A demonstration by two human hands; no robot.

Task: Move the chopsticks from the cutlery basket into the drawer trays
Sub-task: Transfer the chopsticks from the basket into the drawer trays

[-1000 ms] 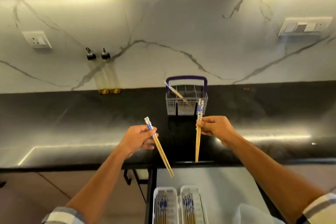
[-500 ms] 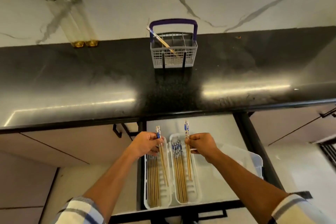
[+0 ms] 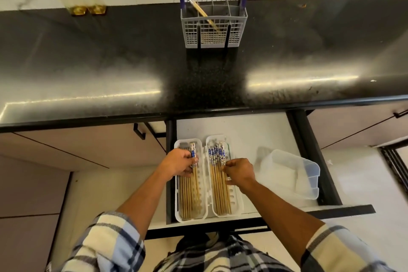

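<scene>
Two white trays lie side by side in the open drawer [image 3: 242, 130]. The left tray [image 3: 204, 183] and the right tray [image 3: 236, 203] each hold several wooden chopsticks with blue-and-white tops. My left hand [image 3: 178, 162] grips a pair of chopsticks [image 3: 195, 174] lying low in the left tray. My right hand [image 3: 239, 172] pinches a pair of chopsticks [image 3: 223, 161] at the right side of the right tray. The grey cutlery basket [image 3: 213, 28] with a purple handle stands on the black counter, with one pair of chopsticks [image 3: 194, 4] leaning in it.
A clear plastic container [image 3: 293, 174] sits in the drawer to the right of the trays. Two oil bottles [image 3: 88, 9] stand at the back left of the counter [image 3: 88, 68] against the marble wall. Cabinet fronts flank the drawer.
Both hands came down from the counter to the drawer with their chopsticks. The pairs now lie low in the trays instead of being held above them.
</scene>
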